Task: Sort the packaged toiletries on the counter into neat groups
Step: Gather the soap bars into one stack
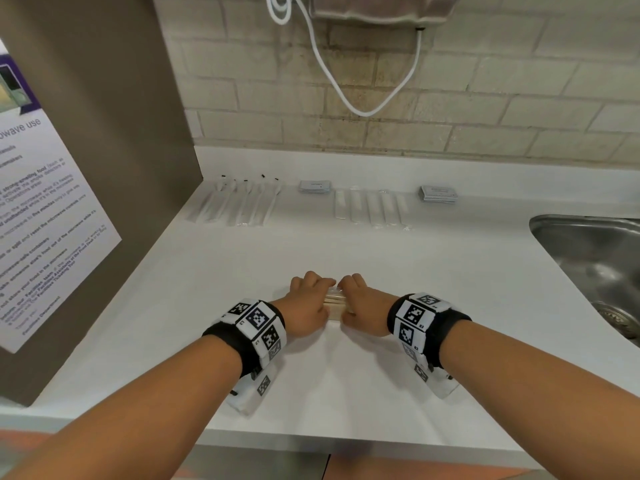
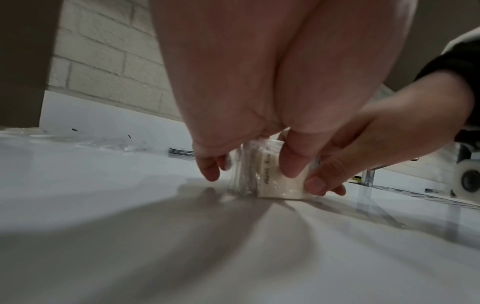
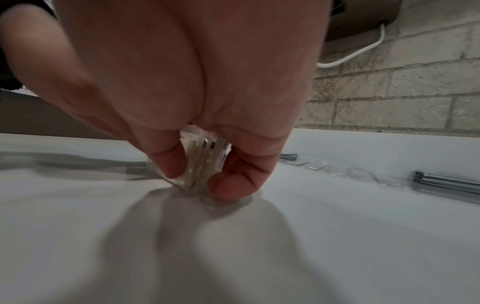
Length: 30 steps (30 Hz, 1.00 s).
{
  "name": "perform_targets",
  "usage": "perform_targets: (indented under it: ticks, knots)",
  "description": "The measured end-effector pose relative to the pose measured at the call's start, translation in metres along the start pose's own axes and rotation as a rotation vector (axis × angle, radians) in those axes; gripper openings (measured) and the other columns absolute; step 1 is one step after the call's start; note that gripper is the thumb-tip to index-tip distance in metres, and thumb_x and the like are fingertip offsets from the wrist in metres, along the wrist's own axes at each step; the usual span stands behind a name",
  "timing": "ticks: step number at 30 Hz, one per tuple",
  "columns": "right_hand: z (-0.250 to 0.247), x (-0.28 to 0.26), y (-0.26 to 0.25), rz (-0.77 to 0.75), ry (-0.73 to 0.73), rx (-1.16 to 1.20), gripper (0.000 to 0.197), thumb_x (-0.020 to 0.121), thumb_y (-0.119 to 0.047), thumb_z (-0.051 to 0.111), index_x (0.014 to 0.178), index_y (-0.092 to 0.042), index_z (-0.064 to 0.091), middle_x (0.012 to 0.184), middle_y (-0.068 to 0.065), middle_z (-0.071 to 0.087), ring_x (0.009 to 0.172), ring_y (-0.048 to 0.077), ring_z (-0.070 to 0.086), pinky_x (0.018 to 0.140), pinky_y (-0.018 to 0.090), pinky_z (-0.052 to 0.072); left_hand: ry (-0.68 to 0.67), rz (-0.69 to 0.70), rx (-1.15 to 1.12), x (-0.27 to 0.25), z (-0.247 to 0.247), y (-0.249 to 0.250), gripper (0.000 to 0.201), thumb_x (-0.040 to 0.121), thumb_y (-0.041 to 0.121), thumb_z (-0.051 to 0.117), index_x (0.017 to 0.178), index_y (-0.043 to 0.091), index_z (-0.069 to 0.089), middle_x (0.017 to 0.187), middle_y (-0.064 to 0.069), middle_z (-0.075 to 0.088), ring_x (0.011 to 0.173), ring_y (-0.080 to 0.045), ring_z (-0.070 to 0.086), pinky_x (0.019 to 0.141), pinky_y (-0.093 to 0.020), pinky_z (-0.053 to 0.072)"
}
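Note:
A stack of cream soap packets (image 1: 335,304) in clear wrap stands on edge at the middle of the white counter (image 1: 433,271). My left hand (image 1: 311,296) grips its left side and my right hand (image 1: 358,301) grips its right side, knuckles nearly touching. The left wrist view shows the left hand (image 2: 252,172) with thumb and fingers either side of the soap packets (image 2: 272,185), one with dark print facing the camera, and the right hand (image 2: 363,154) holding their far end. In the right wrist view my right hand (image 3: 197,176) pinches the packets (image 3: 202,162) edge-on.
Along the back of the counter lie wrapped toothbrushes (image 1: 239,202), a grey sachet stack (image 1: 314,187), long white packets (image 1: 372,209) and a second grey stack (image 1: 438,194). A steel sink (image 1: 588,244) is at right. A brown panel with a notice (image 1: 52,202) closes the left side.

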State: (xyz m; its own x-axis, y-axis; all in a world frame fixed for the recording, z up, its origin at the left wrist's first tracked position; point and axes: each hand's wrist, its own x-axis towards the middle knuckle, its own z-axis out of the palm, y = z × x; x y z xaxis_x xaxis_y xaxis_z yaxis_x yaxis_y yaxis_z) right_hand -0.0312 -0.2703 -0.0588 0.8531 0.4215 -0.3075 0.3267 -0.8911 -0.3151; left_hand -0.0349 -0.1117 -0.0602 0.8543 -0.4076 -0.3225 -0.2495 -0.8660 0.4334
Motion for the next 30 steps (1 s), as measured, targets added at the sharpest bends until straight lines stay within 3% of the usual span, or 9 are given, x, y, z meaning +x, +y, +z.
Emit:
perform_targets:
  ticks: [6,14,17,19,22,25,30]
  knots:
    - [-0.001,0.0,-0.001,0.02,-0.023,-0.001,0.041,0.09,-0.015,0.05,0.125,-0.001,0.035,0.124,0.014,0.04,0.083,0.031,0.057,0.079,0.042,0.048,-0.021,-0.008,-0.012,0.0,0.001,0.002,0.06,0.094,0.011,0.041,0.15,0.014,0.017,0.143,-0.01,0.023,0.132,-0.032,0.026,0.113,-0.039,0.026]
    - [-0.003,-0.001,0.0,0.029,-0.037,0.071,0.037,0.093,-0.017,0.047,0.124,-0.002,0.036,0.123,0.013,0.039,0.08,0.026,0.051,0.077,0.038,0.044,-0.007,-0.003,-0.033,0.0,0.0,0.0,0.059,0.093,0.007,0.038,0.15,0.014,0.021,0.141,-0.01,0.025,0.131,-0.03,0.028,0.111,-0.034,0.025]
    - [-0.006,0.002,0.003,0.029,-0.019,0.145,0.037,0.092,-0.019,0.05,0.124,-0.004,0.041,0.123,0.013,0.046,0.097,0.031,0.057,0.084,0.038,0.046,-0.003,0.002,-0.082,-0.001,-0.005,-0.004,0.058,0.095,0.007,0.04,0.15,0.015,0.024,0.139,-0.011,0.027,0.131,-0.028,0.032,0.113,-0.031,0.026]
    - [-0.012,0.005,0.006,0.034,-0.017,0.22,0.038,0.09,-0.019,0.055,0.125,-0.006,0.045,0.121,0.012,0.054,0.099,0.026,0.057,0.085,0.035,0.046,-0.013,-0.005,-0.139,-0.002,-0.012,-0.007,0.058,0.097,0.011,0.042,0.151,0.016,0.023,0.139,-0.01,0.026,0.13,-0.026,0.038,0.112,-0.028,0.028]
    - [-0.025,0.013,0.011,0.045,0.0,0.304,0.039,0.088,-0.019,0.06,0.124,-0.007,0.05,0.112,0.009,0.059,0.093,0.019,0.052,0.08,0.028,0.042,0.016,-0.03,-0.241,0.001,-0.024,-0.012,0.059,0.096,0.021,0.05,0.149,0.02,0.023,0.137,-0.007,0.03,0.125,-0.025,0.045,0.105,-0.029,0.038]
    - [-0.039,0.024,0.014,0.067,0.041,0.41,0.038,0.086,-0.019,0.065,0.121,-0.006,0.054,0.101,0.004,0.055,0.091,0.019,0.051,0.078,0.028,0.04,0.116,-0.058,-0.423,0.006,-0.039,-0.018,0.059,0.093,0.021,0.058,0.144,0.019,0.029,0.129,-0.005,0.04,0.109,-0.019,0.052,0.081,-0.023,0.048]
    - [-0.059,0.05,0.016,0.118,0.075,0.716,0.032,0.084,-0.007,0.064,0.11,0.011,0.056,0.093,0.015,0.055,0.086,0.026,0.055,0.093,0.046,0.049,0.227,-0.097,-0.57,0.023,-0.067,-0.024,0.054,0.089,0.017,0.063,0.137,0.018,0.037,0.124,-0.005,0.046,0.1,-0.018,0.053,0.076,-0.024,0.047]
